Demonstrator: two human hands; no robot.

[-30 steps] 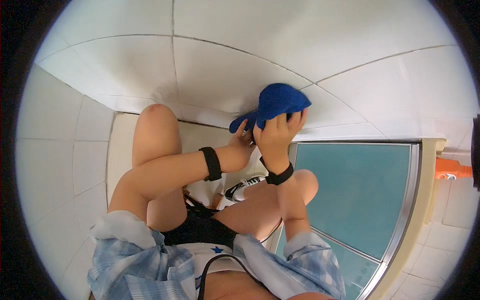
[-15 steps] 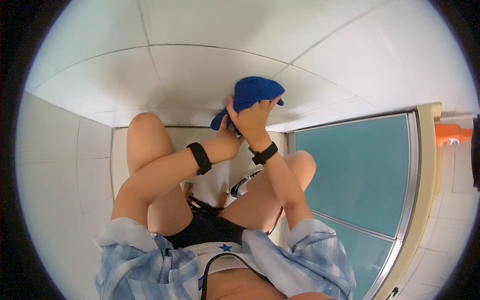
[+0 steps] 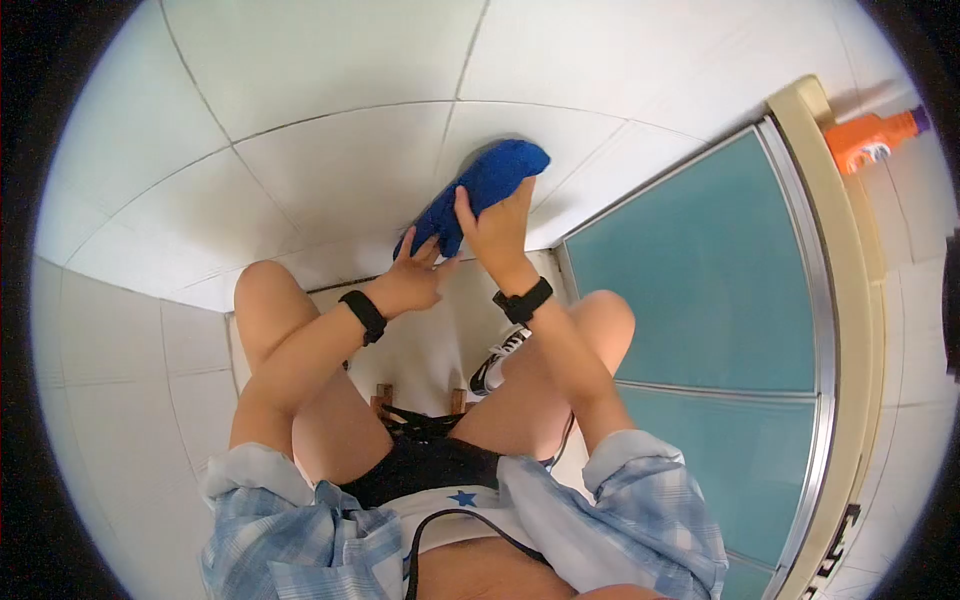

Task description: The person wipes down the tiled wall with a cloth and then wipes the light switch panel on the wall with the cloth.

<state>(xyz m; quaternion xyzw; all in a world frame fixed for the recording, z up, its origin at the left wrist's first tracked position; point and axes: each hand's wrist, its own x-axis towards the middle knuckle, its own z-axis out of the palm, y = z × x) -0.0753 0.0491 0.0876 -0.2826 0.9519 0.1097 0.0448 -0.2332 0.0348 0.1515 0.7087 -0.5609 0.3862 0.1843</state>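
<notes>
A blue cloth [image 3: 490, 180] lies stretched at a slant against the white tiled wall [image 3: 340, 180] in front of me. My right hand [image 3: 503, 232] grips its upper part, with the thumb over the near side and the other fingers partly hidden behind the fabric. Lower and to the left, my left hand [image 3: 405, 283] holds the cloth's lower end, its fingers somewhat spread over the fabric. A black band sits on each wrist.
Teal panels in a metal frame [image 3: 700, 280] stand at my right, edged by a cream ledge [image 3: 850, 300]. On the far right is an orange bottle [image 3: 865, 140] with a purple cap. My knees are bent on both sides, above a pale floor [image 3: 420, 345]. Wooden pieces [image 3: 457, 400] show below me.
The cloth has gone from bunched to more stretched out towards the lower left. My left hand has moved left, away from my right. The view has turned slightly.
</notes>
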